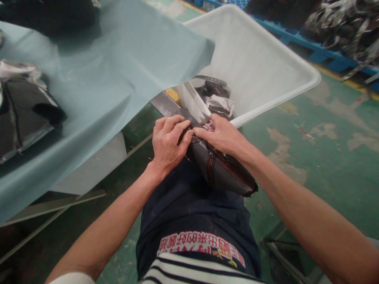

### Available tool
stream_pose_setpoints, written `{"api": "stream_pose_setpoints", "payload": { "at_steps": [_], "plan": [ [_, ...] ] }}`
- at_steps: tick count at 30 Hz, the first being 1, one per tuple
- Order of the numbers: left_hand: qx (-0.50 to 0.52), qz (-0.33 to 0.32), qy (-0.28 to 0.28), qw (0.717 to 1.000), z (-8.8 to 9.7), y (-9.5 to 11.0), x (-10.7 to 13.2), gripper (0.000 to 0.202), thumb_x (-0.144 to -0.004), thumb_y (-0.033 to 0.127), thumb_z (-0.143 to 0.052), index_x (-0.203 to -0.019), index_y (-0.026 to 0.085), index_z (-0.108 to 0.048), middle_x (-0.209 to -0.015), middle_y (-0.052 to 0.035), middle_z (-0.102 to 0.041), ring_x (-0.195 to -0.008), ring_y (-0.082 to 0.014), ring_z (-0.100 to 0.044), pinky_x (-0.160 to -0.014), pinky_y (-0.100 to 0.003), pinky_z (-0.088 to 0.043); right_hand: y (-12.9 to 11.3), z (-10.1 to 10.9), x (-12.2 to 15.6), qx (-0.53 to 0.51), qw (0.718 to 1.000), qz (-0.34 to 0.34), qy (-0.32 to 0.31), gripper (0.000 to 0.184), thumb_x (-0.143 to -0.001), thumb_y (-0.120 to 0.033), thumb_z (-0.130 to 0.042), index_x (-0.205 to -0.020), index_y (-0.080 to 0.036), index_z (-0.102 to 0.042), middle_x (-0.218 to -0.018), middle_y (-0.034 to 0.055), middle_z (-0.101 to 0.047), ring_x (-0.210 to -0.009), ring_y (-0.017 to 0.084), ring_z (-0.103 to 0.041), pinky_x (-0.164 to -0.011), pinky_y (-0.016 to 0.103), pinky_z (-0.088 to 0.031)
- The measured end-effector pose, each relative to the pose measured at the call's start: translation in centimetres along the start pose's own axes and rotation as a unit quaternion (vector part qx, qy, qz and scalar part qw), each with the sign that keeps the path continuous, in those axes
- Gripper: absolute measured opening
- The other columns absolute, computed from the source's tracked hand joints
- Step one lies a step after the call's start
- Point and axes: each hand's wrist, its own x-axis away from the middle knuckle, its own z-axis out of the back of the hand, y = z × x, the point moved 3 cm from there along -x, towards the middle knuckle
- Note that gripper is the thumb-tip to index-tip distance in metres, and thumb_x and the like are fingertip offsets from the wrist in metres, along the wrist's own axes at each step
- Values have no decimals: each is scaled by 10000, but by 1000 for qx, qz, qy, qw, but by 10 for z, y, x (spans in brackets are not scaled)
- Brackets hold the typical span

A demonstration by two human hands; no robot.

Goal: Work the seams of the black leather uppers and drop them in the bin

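Note:
A dark brown bag-like piece (220, 167), grey on its near side with a zipper-like seam across it, hangs just in front of my lap. My left hand (171, 140) pinches its upper left edge with bent fingers. Beside it, my right hand (220, 132) grips the same top edge, the two thumbs almost touching. What lies right under the fingertips is hidden. Just beyond the hands are a flat grey metal bar (166, 104) and a white panel edge (194, 100).
A large white bin (266, 59) stands ahead, holding dark and silvery pieces (219, 102). To the left, a blue-grey sheet (124, 55) covers a table with black items (26, 110) on it. Blue pallets (331, 59) carry piled straps at the far right. The green floor (334, 157) is worn.

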Motion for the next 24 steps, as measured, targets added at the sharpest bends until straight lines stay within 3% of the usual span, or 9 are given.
{"api": "stream_pose_setpoints", "payload": {
  "at_steps": [10,18,24],
  "plan": [
    [-70,-38,-87,993,8,3,5,595,-1052,634,-522,-1444,217,-685,-1472,-165,-673,-1364,-379,-534,-1090,-519,-426,2,-5,-4,27,997,70,31,309,-956,-556,-555,-932,-254,-490,-831,27,-612,-722,202,-491,-677,344,-329],
    [-73,-42,-97,992,7,6,6,604,-1091,586,-454,-1491,177,-649,-1491,-188,-655,-1367,-376,-529,-1085,-519,-424,11,0,-3,-34,995,93,-20,285,-854,-482,-632,-973,-248,-520,-836,5,-575,-764,210,-507,-703,363,-368],
    [-40,-94,-78,992,5,-5,6,550,-1090,561,-482,-1475,216,-668,-1439,-156,-699,-1342,-358,-551,-1148,-548,-379,17,-1,-6,-126,985,105,-48,338,-808,-445,-638,-1050,-217,-574,-857,-19,-539,-797,194,-506,-724,363,-404]
  ]
}}
